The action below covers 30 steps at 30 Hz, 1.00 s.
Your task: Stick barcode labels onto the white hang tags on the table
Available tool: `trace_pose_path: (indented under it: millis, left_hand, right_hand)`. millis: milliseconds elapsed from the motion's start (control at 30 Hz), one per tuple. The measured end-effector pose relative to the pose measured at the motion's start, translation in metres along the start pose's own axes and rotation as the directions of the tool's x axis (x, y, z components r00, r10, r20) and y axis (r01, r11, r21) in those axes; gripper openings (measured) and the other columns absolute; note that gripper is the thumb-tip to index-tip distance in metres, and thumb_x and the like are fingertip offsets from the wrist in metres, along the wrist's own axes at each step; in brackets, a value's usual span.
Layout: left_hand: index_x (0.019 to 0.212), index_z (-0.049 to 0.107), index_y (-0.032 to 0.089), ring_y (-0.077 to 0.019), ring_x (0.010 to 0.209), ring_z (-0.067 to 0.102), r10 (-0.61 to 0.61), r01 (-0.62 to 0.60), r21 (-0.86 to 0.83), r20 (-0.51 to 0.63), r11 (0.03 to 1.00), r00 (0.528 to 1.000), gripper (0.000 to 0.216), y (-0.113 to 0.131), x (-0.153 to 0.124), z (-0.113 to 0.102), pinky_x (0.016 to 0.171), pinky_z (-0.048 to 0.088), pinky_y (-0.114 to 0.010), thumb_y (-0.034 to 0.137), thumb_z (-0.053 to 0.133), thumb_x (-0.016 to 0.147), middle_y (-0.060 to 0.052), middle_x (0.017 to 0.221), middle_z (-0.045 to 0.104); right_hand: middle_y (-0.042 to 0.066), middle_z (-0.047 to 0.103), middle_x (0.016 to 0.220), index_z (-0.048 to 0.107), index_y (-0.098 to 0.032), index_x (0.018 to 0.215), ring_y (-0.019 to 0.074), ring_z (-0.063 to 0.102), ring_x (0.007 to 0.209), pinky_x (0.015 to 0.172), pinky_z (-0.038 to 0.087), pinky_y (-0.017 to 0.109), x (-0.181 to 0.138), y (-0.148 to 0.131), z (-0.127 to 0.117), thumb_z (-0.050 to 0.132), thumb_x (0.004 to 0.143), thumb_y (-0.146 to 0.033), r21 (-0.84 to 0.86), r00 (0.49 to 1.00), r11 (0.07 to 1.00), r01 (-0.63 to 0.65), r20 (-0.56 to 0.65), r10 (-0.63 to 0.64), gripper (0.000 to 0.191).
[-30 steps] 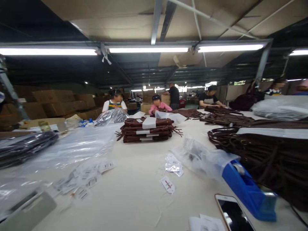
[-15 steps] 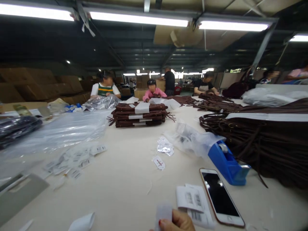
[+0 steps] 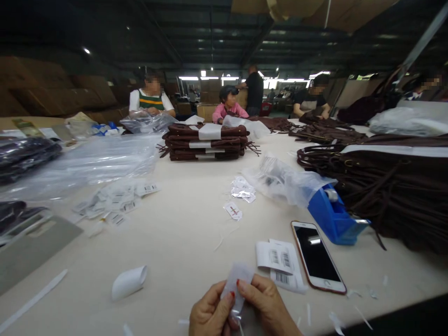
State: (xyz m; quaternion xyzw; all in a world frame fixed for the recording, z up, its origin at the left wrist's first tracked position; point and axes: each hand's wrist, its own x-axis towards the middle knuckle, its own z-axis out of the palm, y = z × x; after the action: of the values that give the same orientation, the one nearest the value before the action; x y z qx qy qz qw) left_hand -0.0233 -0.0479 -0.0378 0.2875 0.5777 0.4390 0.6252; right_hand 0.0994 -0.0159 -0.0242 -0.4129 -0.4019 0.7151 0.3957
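Observation:
Near the front edge of the table, both hands pinch a small whitish translucent plastic pouch [image 3: 239, 276]. My left hand [image 3: 209, 313] grips its left side, thumb on top. From the right, my right hand [image 3: 269, 302] presses its thumb on the pouch's face. What lies inside the pouch cannot be made out; a thin pale strand hangs below it. Just beyond my right hand lie sheets of barcode labels [image 3: 275, 257], beside a white phone [image 3: 318, 255]. A curled white paper [image 3: 129, 283] rests left of my hands. Farther off are a white tag [image 3: 233, 211] and silvery packets [image 3: 243, 188].
A blue tape dispenser [image 3: 334, 218] stands right, before a heap of dark brown bags [image 3: 395, 186]. Banded brown bags [image 3: 206, 143] are stacked mid-table. Left lie clear plastic bags [image 3: 105, 156], scattered labels [image 3: 112, 200] and a grey box [image 3: 38, 247]. Several people work beyond.
The view has tilted down. My left hand has come fully into view and now holds the pouch together with my right hand, where before mainly the right hand showed.

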Motion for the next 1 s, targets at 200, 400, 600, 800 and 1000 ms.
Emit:
trace_pose_path:
  millis: [200, 400, 600, 800, 1000]
  left_hand:
    - [0.079, 0.057, 0.012, -0.0011, 0.026, 0.030, -0.039, 0.026, 0.150, 0.083, 0.988, 0.996, 0.041, 0.020, -0.003, -0.023, 0.031, 0.013, -0.016, 0.051, 0.057, 0.065, 0.004, 0.039, 0.053]
    - [0.063, 0.050, 0.014, -0.0026, 0.027, 0.033, -0.096, 0.061, 0.328, 0.093, 0.943, 0.991, 0.034, 0.039, -0.006, -0.060, 0.033, 0.015, -0.016, 0.047, 0.052, 0.069, 0.003, 0.041, 0.055]
    - [0.065, 0.048, 0.015, -0.0032, 0.026, 0.032, -0.174, 0.133, 0.455, 0.049, 0.880, 0.984, 0.029, 0.047, -0.009, -0.082, 0.033, 0.015, -0.017, 0.044, 0.048, 0.070, 0.003, 0.040, 0.055]
    - [0.060, 0.043, 0.016, -0.0039, 0.027, 0.033, -0.148, 0.147, 0.576, -0.046, 0.804, 0.988, 0.024, 0.054, -0.011, -0.092, 0.033, 0.017, -0.016, 0.038, 0.043, 0.071, 0.003, 0.041, 0.054]
    - [0.057, 0.043, 0.019, -0.0078, 0.028, 0.037, -0.140, 0.193, 0.735, -0.133, 0.651, 0.981, 0.021, 0.054, -0.007, -0.103, 0.032, 0.024, -0.018, 0.035, 0.039, 0.070, 0.003, 0.039, 0.052]
  right_hand:
    - [-0.004, 0.043, 0.053, 0.056, -0.014, 0.063, 0.0086, 0.038, 0.054, 0.052, 0.030, 0.020, 0.004, -0.023, -0.008, 0.056, 0.073, -0.039, -0.321, 0.994, 0.946, 0.051, -0.078, -0.080, 0.027]
    - [-0.005, 0.038, 0.052, 0.049, -0.016, 0.058, 0.0082, 0.034, 0.052, 0.050, 0.027, 0.021, 0.012, -0.007, 0.009, 0.053, 0.073, -0.038, -0.363, 0.997, 0.931, 0.027, -0.052, -0.049, 0.028]
    - [-0.006, 0.038, 0.048, 0.048, -0.016, 0.059, 0.0074, 0.033, 0.047, 0.046, 0.025, 0.021, 0.017, 0.003, 0.017, 0.052, 0.072, -0.039, -0.376, 0.998, 0.926, -0.038, -0.062, 0.016, 0.027]
    - [-0.007, 0.041, 0.042, 0.047, -0.016, 0.059, 0.0066, 0.035, 0.041, 0.044, 0.026, 0.020, 0.018, 0.004, 0.016, 0.049, 0.074, -0.037, -0.435, 0.993, 0.897, -0.084, -0.106, 0.041, 0.025]
    - [-0.007, 0.042, 0.041, 0.045, -0.018, 0.058, 0.0069, 0.040, 0.037, 0.042, 0.029, 0.019, 0.023, 0.006, 0.014, 0.048, 0.074, -0.036, -0.509, 0.992, 0.855, -0.094, -0.123, 0.035, 0.024]
